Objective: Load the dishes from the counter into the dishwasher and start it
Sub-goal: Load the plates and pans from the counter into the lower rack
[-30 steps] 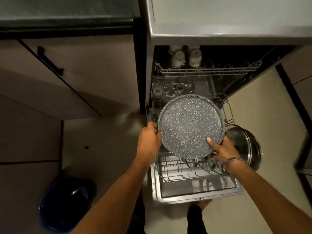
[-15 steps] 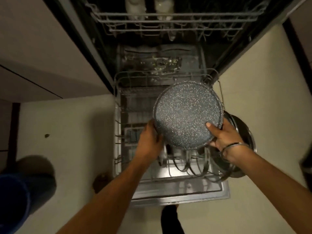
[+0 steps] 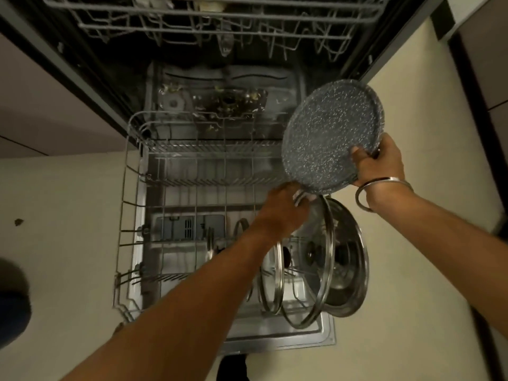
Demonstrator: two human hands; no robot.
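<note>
A round, grey speckled pan [image 3: 330, 138] is tilted above the right edge of the pulled-out lower rack [image 3: 129, 188]. My right hand [image 3: 382, 160] grips its right rim, thumb on the face. My left hand [image 3: 280, 210] is off the pan, lower down, with its fingertips curled on the top rim of a large glass lid [image 3: 328, 259] standing on edge at the rack's right front. A smaller glass lid [image 3: 277, 279] stands to its left, and a steel pot [image 3: 354, 270] lies on its side behind the large lid.
The upper rack [image 3: 192, 23] juts out overhead at the top of the view. The open dishwasher door [image 3: 302, 336] lies under the lower rack. Cabinet fronts [image 3: 41, 105] stand at left, a dark blue bin [image 3: 11, 303] at the lower left on the pale floor.
My left hand let go of the pan and dropped to the large glass lid's rim. My right hand carried the pan to the right. The view moved closer to the lower rack.
</note>
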